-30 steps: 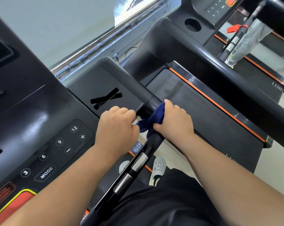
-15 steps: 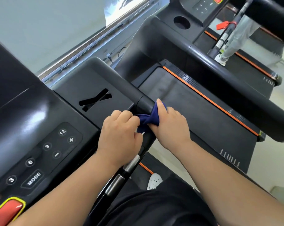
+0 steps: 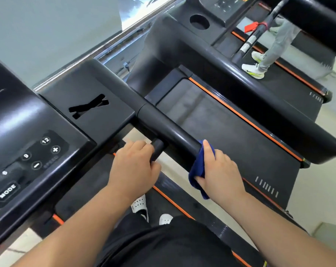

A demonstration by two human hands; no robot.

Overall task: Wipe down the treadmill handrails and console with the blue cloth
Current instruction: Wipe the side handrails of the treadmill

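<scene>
Right hand [image 3: 220,171] grip wraps soft blue cloth [image 3: 199,171] round smooth handrail [image 3: 175,134]; left hand [image 3: 134,168] clasps cylindrical bar [image 3: 157,148].

Bright, even daylight throughout, apparently entering from the far left, where a pale window area [image 3: 47,31] looks washed out. Soft white glare across the glossy black console [image 3: 18,120] at left, and a thin highlight along the top of the handrail [image 3: 175,135]. Shadows faint and diffuse. Strong wide-angle distortion: straight treadmill edges bowed and slanted towards the frame borders. Slight softness overall, more marked at the near left corner and along the forearms at the near edge. Centre reasonably sharp.
</scene>
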